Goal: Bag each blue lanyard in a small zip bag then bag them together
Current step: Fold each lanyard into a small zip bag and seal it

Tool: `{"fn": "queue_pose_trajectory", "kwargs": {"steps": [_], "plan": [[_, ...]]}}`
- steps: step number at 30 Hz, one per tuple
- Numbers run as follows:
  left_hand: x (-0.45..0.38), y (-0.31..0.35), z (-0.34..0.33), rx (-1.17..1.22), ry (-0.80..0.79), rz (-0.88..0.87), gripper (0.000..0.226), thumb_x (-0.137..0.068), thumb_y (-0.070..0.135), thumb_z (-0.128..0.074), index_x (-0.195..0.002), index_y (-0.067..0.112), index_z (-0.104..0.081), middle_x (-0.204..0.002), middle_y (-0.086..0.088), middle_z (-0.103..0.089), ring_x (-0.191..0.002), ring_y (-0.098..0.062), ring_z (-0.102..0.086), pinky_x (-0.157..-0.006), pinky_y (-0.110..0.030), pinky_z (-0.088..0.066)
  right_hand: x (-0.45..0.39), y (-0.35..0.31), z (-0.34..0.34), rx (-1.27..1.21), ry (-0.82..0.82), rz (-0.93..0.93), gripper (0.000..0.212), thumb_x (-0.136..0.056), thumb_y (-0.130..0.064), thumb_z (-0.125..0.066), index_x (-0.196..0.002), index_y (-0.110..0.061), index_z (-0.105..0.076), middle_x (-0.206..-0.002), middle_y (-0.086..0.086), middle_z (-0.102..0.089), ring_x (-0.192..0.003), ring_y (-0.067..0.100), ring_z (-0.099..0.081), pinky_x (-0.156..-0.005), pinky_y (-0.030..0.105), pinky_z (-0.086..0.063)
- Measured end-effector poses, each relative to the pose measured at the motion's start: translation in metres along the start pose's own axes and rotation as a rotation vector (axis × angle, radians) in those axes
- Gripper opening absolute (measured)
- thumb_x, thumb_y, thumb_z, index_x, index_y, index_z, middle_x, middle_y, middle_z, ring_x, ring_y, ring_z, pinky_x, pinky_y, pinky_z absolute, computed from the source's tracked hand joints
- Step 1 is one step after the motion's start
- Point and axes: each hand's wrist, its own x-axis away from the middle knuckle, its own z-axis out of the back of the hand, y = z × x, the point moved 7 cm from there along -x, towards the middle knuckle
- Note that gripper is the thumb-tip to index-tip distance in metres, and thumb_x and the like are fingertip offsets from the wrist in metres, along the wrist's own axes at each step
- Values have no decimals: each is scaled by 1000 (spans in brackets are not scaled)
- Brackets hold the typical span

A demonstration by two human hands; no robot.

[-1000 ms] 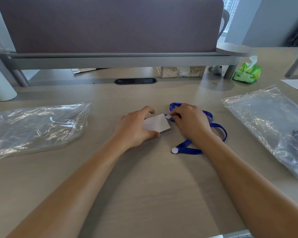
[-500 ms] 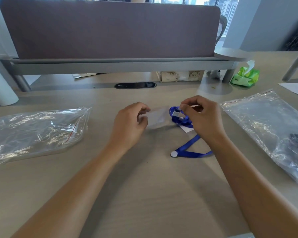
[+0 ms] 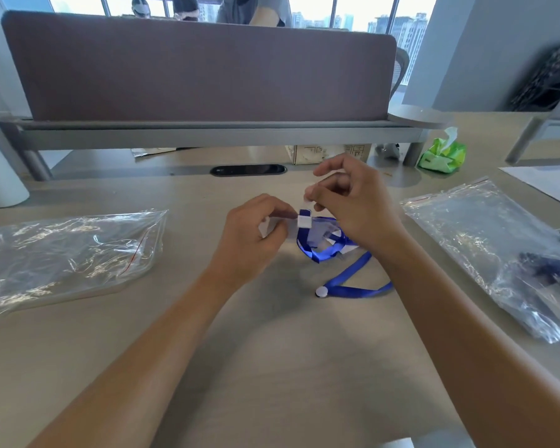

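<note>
Raised hands (image 3: 304,221), glossy small bag (image 3: 314,229) swallowing blue ribbon lanyard (image 3: 346,273)

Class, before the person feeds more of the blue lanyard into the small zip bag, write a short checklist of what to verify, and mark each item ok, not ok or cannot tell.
1. Left hand grips the small zip bag: ok.
2. Right hand pinches the bag's top edge: ok.
3. Bag mouth held open: cannot tell.
4. Blue lanyard wholly inside the bag: not ok; its tail lies on the desk.
5. White round end free of snags: ok.
6. Large zip bag within reach at left: ok.
</note>
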Motion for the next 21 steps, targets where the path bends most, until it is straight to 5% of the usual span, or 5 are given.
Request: {"fn": "queue_pose_trajectory", "kwargs": {"steps": [5, 9, 13, 21], "plan": [[3, -2, 1, 130, 7, 107, 19, -85, -2, -64, -95, 12, -71, -91, 11, -71, -88, -9, -64, -77, -25, -49, -7, 7, -20, 125, -127, 32, 9, -96, -6, -69, -104, -5, -73, -90, 5, -76, -73, 3, -68, -70, 9, -51], [2, -9, 6, 182, 51, 177, 13, -88, 1, -66, -95, 12, -63, -89, 10, -68, -87, -12, -64, -78, -30, -53, -4, 13, -28, 175, -180, -19, 25, -105, -23, -57, -107, -10, -78, -100, 3, -77, -83, 7, -68, -70, 5, -46], [3, -13, 9, 202, 89, 222, 10, -90, 7, -68, -95, 15, -63, -88, 13, -67, -84, -10, -64, -75, -33, -53, 2, 16, -28, 45, -214, -55, 25, -102, -33, -62, -97, -15, -79, -83, -2, -73, -67, 3, -60, -63, 10, -45], [4, -18, 5, 222, 56, 257, 13, -91, 5, -66, -97, 17, -64, -91, 14, -68, -88, -9, -65, -76, -29, -53, 2, 24, -25, 137, -212, 18, 8, -96, -27, -72, -99, -29, -80, -99, -11, -72, -92, -1, -65, -78, 6, -46]]}}
